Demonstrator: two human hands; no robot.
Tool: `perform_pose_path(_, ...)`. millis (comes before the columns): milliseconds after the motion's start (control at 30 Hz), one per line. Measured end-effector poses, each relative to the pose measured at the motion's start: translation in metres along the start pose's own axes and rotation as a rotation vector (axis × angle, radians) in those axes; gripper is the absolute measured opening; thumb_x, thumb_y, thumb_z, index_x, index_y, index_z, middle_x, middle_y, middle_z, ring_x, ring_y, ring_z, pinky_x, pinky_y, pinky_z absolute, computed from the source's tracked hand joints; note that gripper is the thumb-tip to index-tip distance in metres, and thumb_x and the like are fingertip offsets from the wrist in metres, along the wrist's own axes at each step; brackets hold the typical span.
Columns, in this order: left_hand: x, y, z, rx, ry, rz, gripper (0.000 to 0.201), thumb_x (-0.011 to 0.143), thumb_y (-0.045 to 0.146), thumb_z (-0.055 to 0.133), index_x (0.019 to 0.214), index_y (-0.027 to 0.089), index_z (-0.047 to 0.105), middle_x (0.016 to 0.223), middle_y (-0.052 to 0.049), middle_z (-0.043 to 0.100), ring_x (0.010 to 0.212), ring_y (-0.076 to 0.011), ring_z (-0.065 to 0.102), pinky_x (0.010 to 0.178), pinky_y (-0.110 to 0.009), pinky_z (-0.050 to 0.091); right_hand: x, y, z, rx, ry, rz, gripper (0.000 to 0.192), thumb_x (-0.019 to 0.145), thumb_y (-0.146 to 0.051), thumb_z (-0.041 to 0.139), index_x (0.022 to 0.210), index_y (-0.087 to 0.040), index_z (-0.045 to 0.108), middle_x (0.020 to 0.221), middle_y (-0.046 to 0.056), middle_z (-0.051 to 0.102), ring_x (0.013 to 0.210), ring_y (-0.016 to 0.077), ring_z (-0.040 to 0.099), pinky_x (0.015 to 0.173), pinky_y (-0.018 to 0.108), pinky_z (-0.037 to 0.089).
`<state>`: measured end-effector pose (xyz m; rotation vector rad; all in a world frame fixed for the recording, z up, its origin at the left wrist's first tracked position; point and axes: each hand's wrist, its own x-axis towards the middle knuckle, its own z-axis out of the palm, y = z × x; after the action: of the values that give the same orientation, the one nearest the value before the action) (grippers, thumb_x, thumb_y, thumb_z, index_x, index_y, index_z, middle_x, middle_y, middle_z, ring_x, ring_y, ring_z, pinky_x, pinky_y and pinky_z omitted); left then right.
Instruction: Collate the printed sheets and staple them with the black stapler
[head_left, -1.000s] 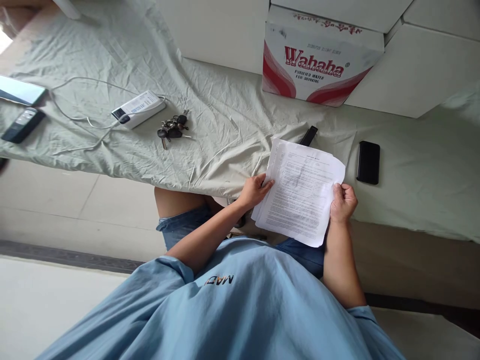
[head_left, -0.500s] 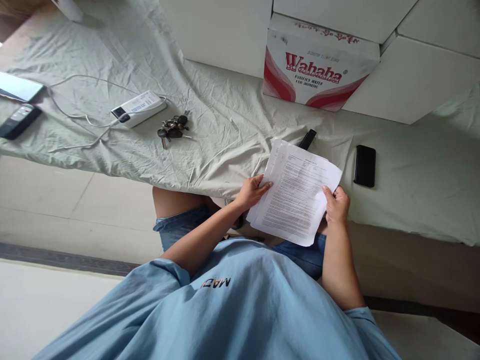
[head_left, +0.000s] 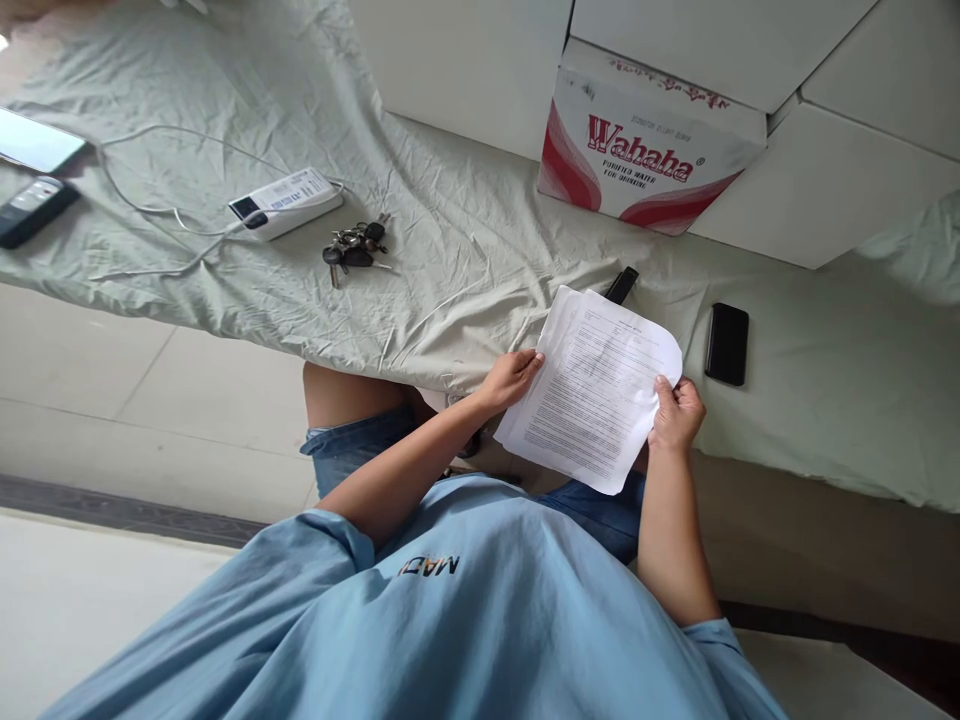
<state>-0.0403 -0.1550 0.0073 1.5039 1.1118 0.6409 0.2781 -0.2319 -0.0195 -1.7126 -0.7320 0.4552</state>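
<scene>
A stack of printed paper sheets (head_left: 592, 390) is held over my lap, at the front edge of the cloth-covered table. My left hand (head_left: 512, 380) grips the left edge of the stack, thumb on top and fingers underneath. On the right edge my right hand (head_left: 677, 412) pinches the sheets between thumb and fingers; the upper right corner bends over. Sheet edges on the left are slightly fanned. Just behind the stack lies a narrow black object (head_left: 623, 284), its near end hidden by the paper. A black phone (head_left: 727, 344) rests to the right of my right hand.
A pale green cloth (head_left: 450, 240) covers the table. Left of the papers lie a bunch of keys (head_left: 358, 249), a white power bank (head_left: 289, 203) with a cable, a remote-like black device (head_left: 34, 210) and a shiny tablet or phone (head_left: 41, 143). A Wahaha carton (head_left: 645, 145) stands behind.
The upper right corner of the papers has curled over, and my left fingers have drawn in closer at the left edge. The view has shifted slightly.
</scene>
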Motion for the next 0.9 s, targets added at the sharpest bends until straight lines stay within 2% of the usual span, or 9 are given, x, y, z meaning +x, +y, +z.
perform_pose_path(233,0.0,0.006,-0.002,0.037,-0.02,-0.026,0.051,0.113,0.055,0.052,0.073,0.026,0.04,0.071,0.001,0.044,0.071,-0.0173,0.042,0.069,-0.034,0.035,0.008,-0.002,0.015,-0.016,-0.011,-0.004,0.054,0.077,-0.072,0.083,0.099,-0.023,0.074,0.088,0.003,0.08,0.081,0.0221,0.071,0.079,0.038,0.061)
perform_pose_path(367,0.0,0.008,-0.002,0.051,-0.008,-0.041,0.049,0.113,0.053,0.054,0.074,0.026,0.039,0.069,0.001,0.043,0.071,-0.0175,0.042,0.069,-0.034,0.033,0.009,-0.003,0.017,-0.049,-0.009,-0.011,0.051,0.079,-0.07,0.082,0.094,-0.023,0.073,0.082,0.001,0.076,0.079,0.021,0.068,0.075,0.036,0.058)
perform_pose_path(567,-0.001,0.009,-0.002,0.059,0.038,-0.054,0.039,0.113,0.038,0.055,0.08,0.027,0.038,0.072,0.002,0.045,0.071,-0.0176,0.042,0.073,-0.034,0.033,0.007,-0.006,0.019,-0.077,0.014,-0.006,0.047,0.082,-0.069,0.08,0.09,-0.024,0.069,0.078,0.0,0.072,0.075,0.0196,0.064,0.072,0.034,0.057)
perform_pose_path(900,-0.001,0.007,0.003,0.055,0.059,-0.046,0.04,0.113,0.036,0.053,0.077,0.027,0.037,0.072,0.0,0.048,0.073,-0.0183,0.045,0.074,-0.035,0.035,0.0,-0.022,0.024,-0.113,-0.014,-0.035,0.051,0.087,-0.072,0.081,0.081,-0.027,0.059,0.067,-0.004,0.057,0.071,0.018,0.056,0.068,0.032,0.053)
